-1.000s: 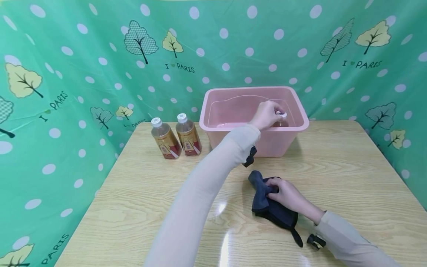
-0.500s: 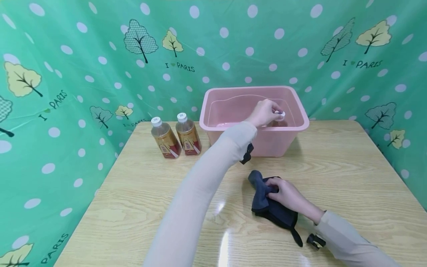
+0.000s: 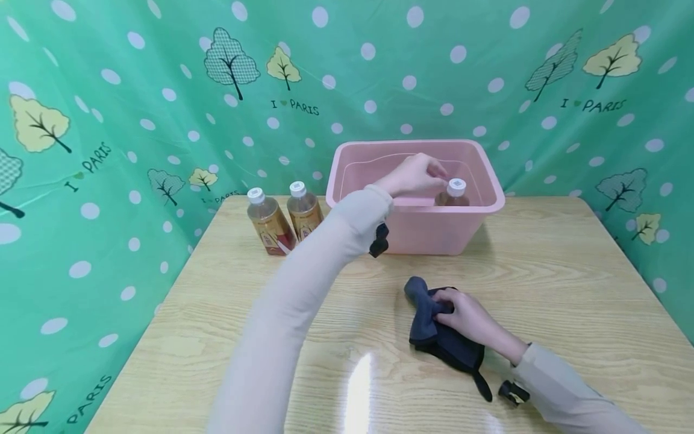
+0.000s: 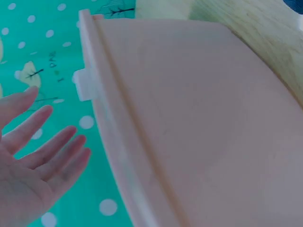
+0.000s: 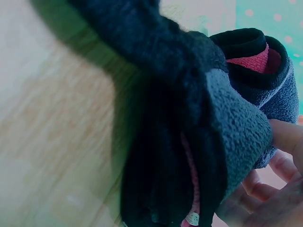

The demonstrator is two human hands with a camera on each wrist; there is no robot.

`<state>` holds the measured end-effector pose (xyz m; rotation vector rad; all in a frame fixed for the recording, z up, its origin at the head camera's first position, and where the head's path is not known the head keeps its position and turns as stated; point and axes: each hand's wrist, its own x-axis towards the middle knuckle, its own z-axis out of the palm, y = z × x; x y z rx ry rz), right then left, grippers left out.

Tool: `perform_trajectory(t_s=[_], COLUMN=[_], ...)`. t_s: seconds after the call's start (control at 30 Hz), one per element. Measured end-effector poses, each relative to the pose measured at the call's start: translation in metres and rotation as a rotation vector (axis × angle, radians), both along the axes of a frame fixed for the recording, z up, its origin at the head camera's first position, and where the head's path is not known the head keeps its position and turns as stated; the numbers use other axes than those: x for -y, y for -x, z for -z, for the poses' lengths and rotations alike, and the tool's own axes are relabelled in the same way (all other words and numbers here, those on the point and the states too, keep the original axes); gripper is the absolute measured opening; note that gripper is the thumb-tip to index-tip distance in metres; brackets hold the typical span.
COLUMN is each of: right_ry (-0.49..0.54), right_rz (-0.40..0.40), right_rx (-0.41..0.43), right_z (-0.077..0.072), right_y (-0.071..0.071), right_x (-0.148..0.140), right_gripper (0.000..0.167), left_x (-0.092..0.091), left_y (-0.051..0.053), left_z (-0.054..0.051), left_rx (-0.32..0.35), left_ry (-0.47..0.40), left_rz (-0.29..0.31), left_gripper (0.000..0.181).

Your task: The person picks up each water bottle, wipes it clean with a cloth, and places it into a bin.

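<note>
My left hand [image 3: 414, 174] is over the pink plastic bin [image 3: 428, 232], its fingers loosely extended and holding nothing. Just right of its fingertips a white-capped bottle [image 3: 454, 196] of amber liquid stands inside the bin, its lower part hidden by the front wall. In the left wrist view the left hand [image 4: 45, 165] has its fingers spread beside the bin's outer wall [image 4: 199, 118]. On the table, my right hand [image 3: 468, 316] pinches a bunched dark blue-grey cloth [image 3: 425, 313] with black edging. The right wrist view shows the cloth's fuzzy surface [image 5: 236, 132] and pink underside.
Two similar bottles, one [image 3: 268, 220] left of the other [image 3: 305, 210], stand on the wooden table [image 3: 179, 337] left of the bin. The left forearm partly covers the nearer one. A green patterned curtain [image 3: 368, 78] hangs behind and at both sides.
My left hand has let go of the bottle's cap and moved left and slightly up, leaving the bottle in the bin. The right hand and the cloth have stayed in place.
</note>
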<state>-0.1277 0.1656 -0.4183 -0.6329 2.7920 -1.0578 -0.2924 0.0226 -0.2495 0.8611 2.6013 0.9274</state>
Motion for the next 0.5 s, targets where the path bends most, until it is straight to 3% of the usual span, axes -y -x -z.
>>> perform_trajectory(t_s=[0.2,0.5], right_ry=[-0.001,-0.012], right_rz=[0.000,0.007], right_rx=[0.005,0.007], right_z=[-0.002,0.000], right_y=[-0.001,0.000], right_x=[0.000,0.000], right_gripper=[0.018,0.019], left_x=[0.025,0.066], left_y=[-0.006,-0.015], left_z=[-0.012,-0.023], left_rx=[-0.043,-0.067], left_ry=[0.043,0.007], left_rz=[0.044,0.006], left_gripper=[0.027,0.027])
